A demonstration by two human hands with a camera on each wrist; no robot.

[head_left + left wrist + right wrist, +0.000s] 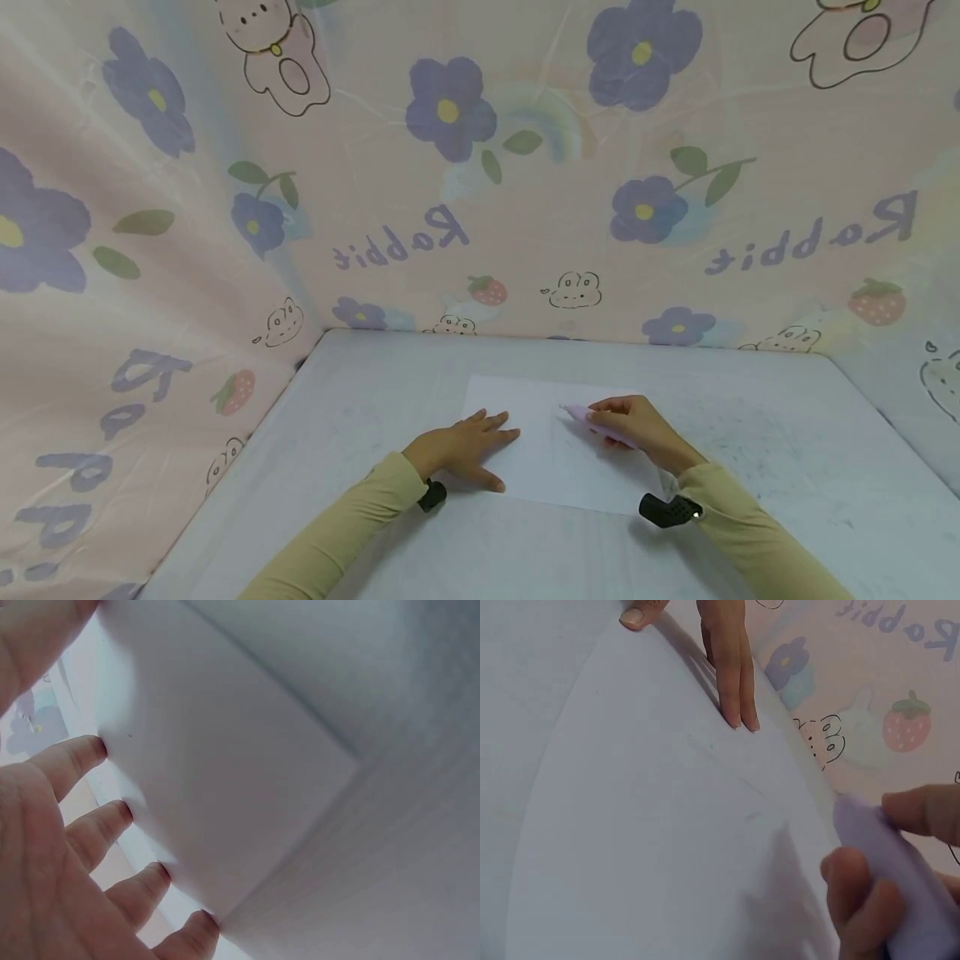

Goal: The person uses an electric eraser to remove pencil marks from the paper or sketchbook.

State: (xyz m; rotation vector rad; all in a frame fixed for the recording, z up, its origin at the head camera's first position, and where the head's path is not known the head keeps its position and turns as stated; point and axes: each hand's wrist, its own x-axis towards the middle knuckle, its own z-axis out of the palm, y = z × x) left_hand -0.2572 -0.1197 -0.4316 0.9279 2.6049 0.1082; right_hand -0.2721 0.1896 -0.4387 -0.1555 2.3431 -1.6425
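A white sheet of paper [547, 475] lies flat on the white table. My left hand [465, 450] rests on the paper's left part with its fingers spread and straight; in the left wrist view its fingertips [196, 930] touch the sheet near a corner. My right hand [641, 429] grips a thick lilac pen [580, 412] over the right half of the paper. The pen slants, its thin tip toward the upper left, close to the sheet; whether it touches cannot be made out. In the right wrist view, faint thin lines show on the paper [652, 825].
The white tabletop [375, 392] extends around the paper, with grey smudges at the right. A pink curtain [525, 192] printed with flowers and rabbits hangs behind the table and along its sides. Each wrist bears a black camera [667, 510].
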